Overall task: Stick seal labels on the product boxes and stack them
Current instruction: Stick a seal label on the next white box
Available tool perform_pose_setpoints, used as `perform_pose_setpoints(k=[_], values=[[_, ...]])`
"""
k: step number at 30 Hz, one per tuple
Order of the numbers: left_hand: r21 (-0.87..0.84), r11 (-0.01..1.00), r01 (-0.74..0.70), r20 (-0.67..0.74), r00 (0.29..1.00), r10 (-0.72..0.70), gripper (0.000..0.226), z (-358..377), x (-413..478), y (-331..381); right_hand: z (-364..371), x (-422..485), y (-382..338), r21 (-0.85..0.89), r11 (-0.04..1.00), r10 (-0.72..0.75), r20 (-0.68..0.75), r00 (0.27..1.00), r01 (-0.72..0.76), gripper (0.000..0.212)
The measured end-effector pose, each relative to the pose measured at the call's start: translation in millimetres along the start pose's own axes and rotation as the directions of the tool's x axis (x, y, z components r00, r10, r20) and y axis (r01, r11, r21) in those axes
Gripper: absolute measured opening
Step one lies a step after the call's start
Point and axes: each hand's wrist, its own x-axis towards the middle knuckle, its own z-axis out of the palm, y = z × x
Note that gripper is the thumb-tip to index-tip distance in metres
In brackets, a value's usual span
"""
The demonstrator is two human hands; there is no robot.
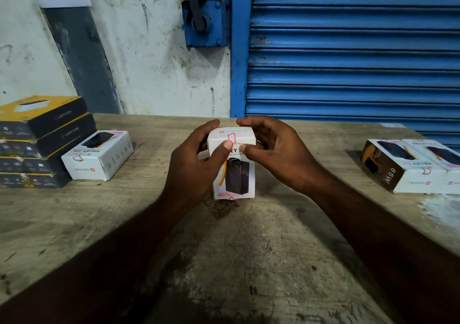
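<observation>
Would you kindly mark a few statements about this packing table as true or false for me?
1. The left hand and right hand both hold the white cardboard product box, which stands upright on the worn wooden table. True.
2. The red-outlined seal label sits at the held box's top front edge. True.
3. The stack of black-and-yellow boxes stands at the table's right end. False: it stands at the left end.
4. The ribbed metal roller shutter behind the table is green. False: it is blue.
5. A flat-lying white box rests beside that stack. True.
</observation>
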Motion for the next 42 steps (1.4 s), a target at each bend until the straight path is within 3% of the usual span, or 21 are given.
perform_pose_setpoints(k=[11,31,42], values=[[-0.007,1.000,0.003,0.054,0.999,-0.002,0.065,-1.5,-2.3,-0.9,11.2,-2.5,0.9,-0.004,0.999,-0.033,-0.097,0.995,0.033,0.048],[0.011,0.997,-0.074,0.043,0.996,0.073,0.059,-1.3,-3.4,-2.0,6.2,-1.1,1.5,0.069,0.997,0.022,-0.032,0.999,-0.020,0.034],[0.045,0.977,-0.209,0.013,0.978,0.208,0.067,-0.7,-6.3,3.4,15.0,-0.5,-6.5,0.199,0.980,0.017,-0.046,0.999,-0.008,0.054]])
